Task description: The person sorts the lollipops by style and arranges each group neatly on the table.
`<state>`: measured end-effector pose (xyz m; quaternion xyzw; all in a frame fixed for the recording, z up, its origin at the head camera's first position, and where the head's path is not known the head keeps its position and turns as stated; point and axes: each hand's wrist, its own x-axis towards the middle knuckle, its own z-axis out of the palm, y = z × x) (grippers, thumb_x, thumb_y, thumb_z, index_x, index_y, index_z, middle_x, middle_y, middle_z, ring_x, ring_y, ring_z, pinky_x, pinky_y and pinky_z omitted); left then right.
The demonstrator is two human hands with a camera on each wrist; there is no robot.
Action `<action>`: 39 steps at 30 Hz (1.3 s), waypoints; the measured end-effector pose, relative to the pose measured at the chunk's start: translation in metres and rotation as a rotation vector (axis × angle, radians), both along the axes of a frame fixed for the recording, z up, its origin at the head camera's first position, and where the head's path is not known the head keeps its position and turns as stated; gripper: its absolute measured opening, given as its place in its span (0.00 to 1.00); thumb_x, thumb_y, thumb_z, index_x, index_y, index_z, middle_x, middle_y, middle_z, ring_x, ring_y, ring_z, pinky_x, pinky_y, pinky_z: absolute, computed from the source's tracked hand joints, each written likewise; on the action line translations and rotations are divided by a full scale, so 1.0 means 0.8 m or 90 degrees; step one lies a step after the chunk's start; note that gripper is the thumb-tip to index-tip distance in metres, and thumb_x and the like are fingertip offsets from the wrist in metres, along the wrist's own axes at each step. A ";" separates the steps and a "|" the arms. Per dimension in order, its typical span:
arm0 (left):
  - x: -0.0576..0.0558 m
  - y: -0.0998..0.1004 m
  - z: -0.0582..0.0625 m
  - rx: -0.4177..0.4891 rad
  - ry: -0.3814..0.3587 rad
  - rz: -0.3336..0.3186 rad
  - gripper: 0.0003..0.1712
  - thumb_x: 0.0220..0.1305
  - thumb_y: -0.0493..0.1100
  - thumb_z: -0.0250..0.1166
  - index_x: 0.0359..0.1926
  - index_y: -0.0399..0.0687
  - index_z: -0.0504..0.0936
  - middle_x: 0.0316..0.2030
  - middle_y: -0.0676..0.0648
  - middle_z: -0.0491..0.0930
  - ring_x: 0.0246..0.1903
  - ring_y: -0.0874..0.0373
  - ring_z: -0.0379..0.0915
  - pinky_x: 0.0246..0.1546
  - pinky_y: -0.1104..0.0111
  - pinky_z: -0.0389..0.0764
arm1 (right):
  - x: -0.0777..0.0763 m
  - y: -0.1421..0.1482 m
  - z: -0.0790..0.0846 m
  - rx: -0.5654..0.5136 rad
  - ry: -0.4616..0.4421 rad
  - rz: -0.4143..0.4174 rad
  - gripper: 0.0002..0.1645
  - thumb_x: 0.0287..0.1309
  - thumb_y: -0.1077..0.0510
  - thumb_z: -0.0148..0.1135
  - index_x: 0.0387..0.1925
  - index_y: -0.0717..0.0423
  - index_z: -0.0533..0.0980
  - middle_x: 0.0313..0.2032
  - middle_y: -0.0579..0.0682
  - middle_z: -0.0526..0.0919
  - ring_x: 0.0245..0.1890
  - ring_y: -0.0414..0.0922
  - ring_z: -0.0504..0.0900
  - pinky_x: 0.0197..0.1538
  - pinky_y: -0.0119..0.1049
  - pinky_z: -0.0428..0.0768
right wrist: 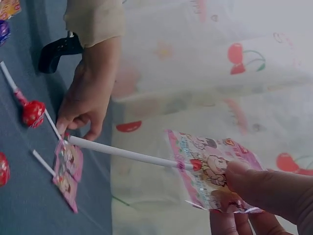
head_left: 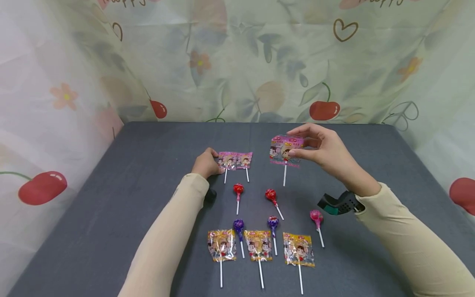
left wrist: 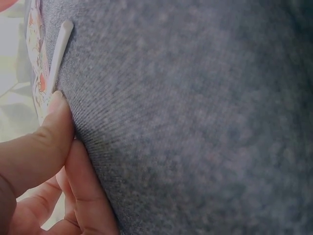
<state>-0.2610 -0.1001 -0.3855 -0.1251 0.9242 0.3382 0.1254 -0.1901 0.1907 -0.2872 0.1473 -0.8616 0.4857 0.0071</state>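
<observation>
Beyond three square yellow plastic-wrapped lollipops, the left hand pinched a flat pink plastic-wrapped lollipop on the grey table (its twin lay alongside), while the right hand held a third pink lollipop aloft, fingers clamped.

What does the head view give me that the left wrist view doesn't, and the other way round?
Only the head view: the right hand holding the raised pink packet, plus red lollipops, purple lollipops, a pink lollipop and three orange packets.

Only the left wrist view: the left hand close up, with the fingers below its thumb, which the head view hides.

Both: the left hand at a flat pink packet, a white stick near its thumb, and the dark table.
</observation>
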 end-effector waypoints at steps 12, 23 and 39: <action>0.000 -0.001 0.001 0.011 -0.006 0.002 0.30 0.56 0.40 0.72 0.57 0.47 0.69 0.56 0.38 0.73 0.48 0.46 0.67 0.52 0.57 0.69 | -0.063 -0.047 -0.023 -0.068 -0.091 0.018 0.25 0.53 0.58 0.71 0.54 0.53 0.76 0.50 0.52 0.79 0.43 0.44 0.82 0.45 0.38 0.81; -0.001 -0.001 0.001 -0.006 -0.009 -0.008 0.30 0.56 0.41 0.72 0.57 0.46 0.68 0.57 0.38 0.73 0.48 0.47 0.67 0.52 0.57 0.70 | -0.111 -0.065 -0.083 0.051 -0.152 -0.017 0.23 0.52 0.64 0.71 0.51 0.56 0.77 0.49 0.58 0.81 0.47 0.50 0.80 0.47 0.45 0.80; -0.002 -0.002 0.001 -0.012 -0.002 -0.018 0.30 0.55 0.41 0.73 0.57 0.46 0.68 0.57 0.37 0.73 0.47 0.47 0.67 0.52 0.58 0.70 | -0.124 -0.075 -0.111 0.142 -0.147 -0.049 0.21 0.53 0.63 0.71 0.50 0.58 0.78 0.45 0.58 0.80 0.42 0.49 0.76 0.40 0.37 0.75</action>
